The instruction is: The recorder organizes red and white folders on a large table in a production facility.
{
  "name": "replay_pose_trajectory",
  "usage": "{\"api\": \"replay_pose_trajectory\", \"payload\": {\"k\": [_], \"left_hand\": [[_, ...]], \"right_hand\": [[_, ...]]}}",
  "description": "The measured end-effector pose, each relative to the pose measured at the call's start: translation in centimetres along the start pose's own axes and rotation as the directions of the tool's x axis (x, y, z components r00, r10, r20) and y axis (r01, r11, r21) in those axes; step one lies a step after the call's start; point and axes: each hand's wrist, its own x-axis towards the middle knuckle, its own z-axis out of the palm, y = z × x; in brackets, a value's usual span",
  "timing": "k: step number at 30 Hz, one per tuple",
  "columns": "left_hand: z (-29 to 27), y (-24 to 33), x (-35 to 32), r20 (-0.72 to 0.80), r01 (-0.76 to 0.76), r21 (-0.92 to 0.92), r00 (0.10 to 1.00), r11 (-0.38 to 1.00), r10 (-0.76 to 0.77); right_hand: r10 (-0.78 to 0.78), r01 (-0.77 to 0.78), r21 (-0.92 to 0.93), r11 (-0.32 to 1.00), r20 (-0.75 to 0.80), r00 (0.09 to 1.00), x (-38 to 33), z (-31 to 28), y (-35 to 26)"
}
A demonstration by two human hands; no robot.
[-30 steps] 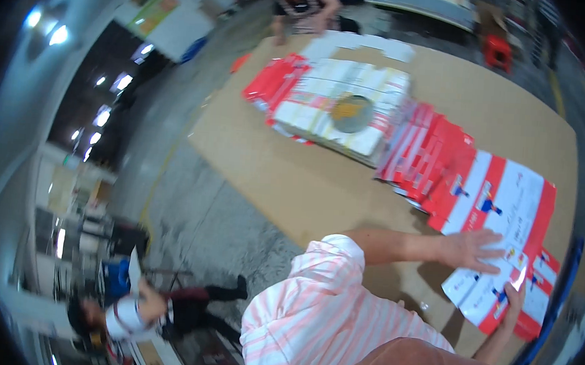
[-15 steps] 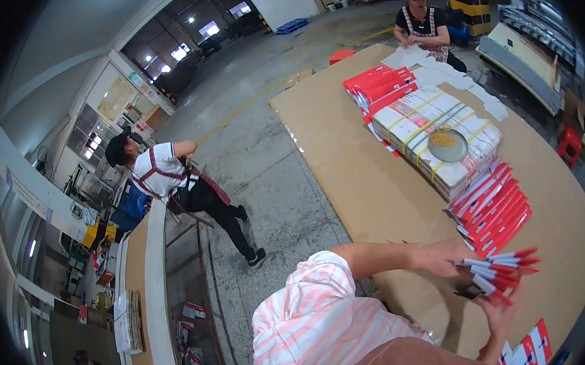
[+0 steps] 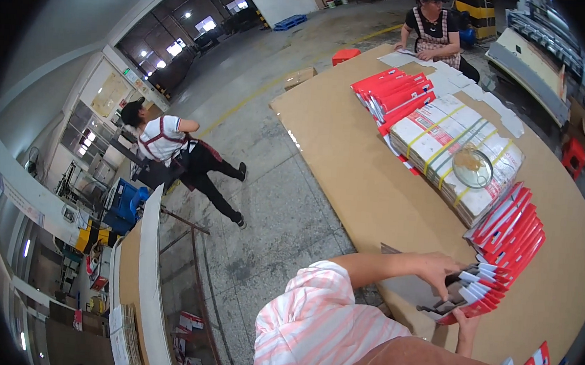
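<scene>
A fanned batch of red-and-white flat paper packets [image 3: 485, 289] is between my two hands at the near end of the table. My left hand [image 3: 437, 270] bends over the batch's left side, thumb and fingers gripping its edge. From below, my right hand [image 3: 467, 325] holds the lower edge, its fingers partly hidden by the packets. Just beyond, a row of similar overlapping red packets [image 3: 517, 222] lies on the table, with the held batch close against its near end. A grey flat sheet [image 3: 407, 285] shows beneath my left wrist.
A strapped bundle of white cardboard [image 3: 438, 142] with a round dish [image 3: 472, 168] on top stands mid-table. More red packets [image 3: 390, 94] lie past it. One person [image 3: 435, 33] handles white sheets at the far end; another [image 3: 170, 143] stands left of the brown table [image 3: 341, 162].
My hands and the packets have moved slightly down-left in view, and the packets are now fanned against the row. The seated person has leaned over the sheets; the standing person has shifted.
</scene>
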Motion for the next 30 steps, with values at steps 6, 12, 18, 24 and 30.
{"api": "replay_pose_trajectory", "payload": {"k": [6, 12, 18, 24, 30], "left_hand": [[1.9, -1.1, -1.2, -0.064, -0.052, -0.127, 0.997, 0.991, 0.044], [4.2, -0.8, -2.5, -0.163, -0.186, -0.003, 0.969, 0.983, 0.183], [3.7, -0.3, -1.9, -0.082, 0.223, 0.156, 0.974, 0.962, -0.213], [3.9, 1.2, -2.4, -0.284, -0.011, 0.146, 0.957, 0.989, 0.053], [4.0, 0.5, -2.0, -0.191, 0.002, 0.119, 0.981, 0.993, 0.021]], "right_hand": [[-0.090, 0.106, -0.101, 0.989, 0.152, 0.984, 0.1, 0.8, -1.3], [0.024, -0.027, 0.024, 0.999, 0.105, 0.994, -1.2, 3.0, 1.1], [-0.117, 0.117, 0.007, 0.993, -0.053, 0.992, 0.7, 3.0, 0.2], [-0.277, 0.277, -0.130, 0.952, 0.015, 0.961, 1.9, -0.9, 6.8], [-0.009, 0.026, -0.080, 0.996, 0.200, 0.980, 1.4, -1.0, 5.8]]}}
